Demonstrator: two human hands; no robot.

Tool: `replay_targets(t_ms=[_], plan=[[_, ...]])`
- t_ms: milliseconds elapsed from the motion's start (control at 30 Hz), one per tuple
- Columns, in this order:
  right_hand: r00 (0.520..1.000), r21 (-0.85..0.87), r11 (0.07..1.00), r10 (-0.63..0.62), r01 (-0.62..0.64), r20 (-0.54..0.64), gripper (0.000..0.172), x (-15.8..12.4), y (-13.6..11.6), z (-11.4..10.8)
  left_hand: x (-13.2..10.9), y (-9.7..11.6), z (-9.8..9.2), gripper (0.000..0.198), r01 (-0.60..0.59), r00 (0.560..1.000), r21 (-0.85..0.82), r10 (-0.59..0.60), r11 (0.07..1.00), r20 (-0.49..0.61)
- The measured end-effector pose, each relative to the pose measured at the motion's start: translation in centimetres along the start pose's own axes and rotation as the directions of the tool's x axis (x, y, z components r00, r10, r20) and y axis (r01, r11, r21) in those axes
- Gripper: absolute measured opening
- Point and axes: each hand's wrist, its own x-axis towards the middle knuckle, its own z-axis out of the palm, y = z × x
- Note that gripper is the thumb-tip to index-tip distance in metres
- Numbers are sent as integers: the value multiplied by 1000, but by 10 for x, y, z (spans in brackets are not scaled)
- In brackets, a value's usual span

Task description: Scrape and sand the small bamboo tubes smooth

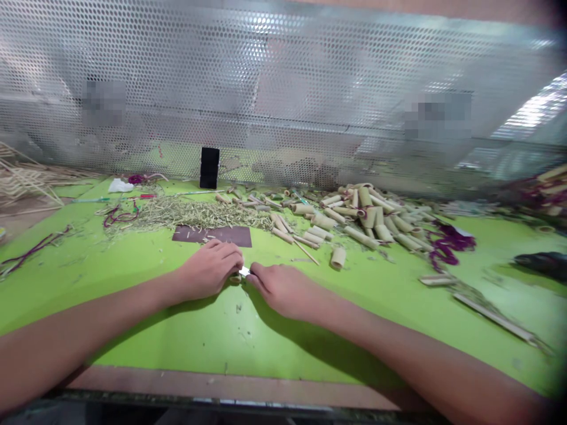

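My left hand [210,270] is closed around a short piece of bamboo tube [235,278], low over the green tabletop; most of the piece is hidden by the fingers. My right hand [283,288] grips a small knife, whose handle is covered by the fingers. Its bright blade [244,271] points left and meets the bamboo piece beside my left fingertips. Just beyond my left hand lies a flat brown sheet [237,236], with pale green shavings [177,212] heaped behind it.
Many cut bamboo tubes [364,233] are piled at the back right, near purple thread [446,247]. A dark phone [209,168] leans on a perforated metal screen [274,100]. Thin sticks [26,174] lie far left. At the right edge is a black object [541,260].
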Motion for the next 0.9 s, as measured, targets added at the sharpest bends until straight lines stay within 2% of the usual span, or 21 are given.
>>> replay_targets(t_ms=[133, 267, 333, 500, 667, 767, 900], plan=[[1000, -8, 1000, -4, 4, 6, 38, -1, 0, -2, 0, 3, -4, 16, -18, 998, -14, 17, 1000, -63], [1000, 13, 1000, -14, 14, 8, 39, -1, 0, -2, 1, 1, -18, 22, 92, 962, -85, -111, 992, -249], [1000, 13, 1000, -20, 20, -6, 39, 0, 1, -1, 1, -6, -24, 20, 141, 944, -96, -163, 985, -288], [1000, 56, 998, -13, 13, -4, 43, 1, 2, 1, -1, -25, -25, 18, 263, 940, -108, -279, 959, -197], [1000, 133, 991, -23, 24, -5, 45, 2, 3, 2, -3, -31, -25, 23, 314, 934, -79, -323, 946, -154], [999, 126, 992, -32, 32, -4, 43, 1, 2, 1, -4, -29, -26, 27, 273, 952, -94, -283, 957, -113], [999, 109, 993, -39, 40, -4, 42, 1, 1, 0, -6, -24, -24, 42, 141, 990, -206, -134, 968, 49]])
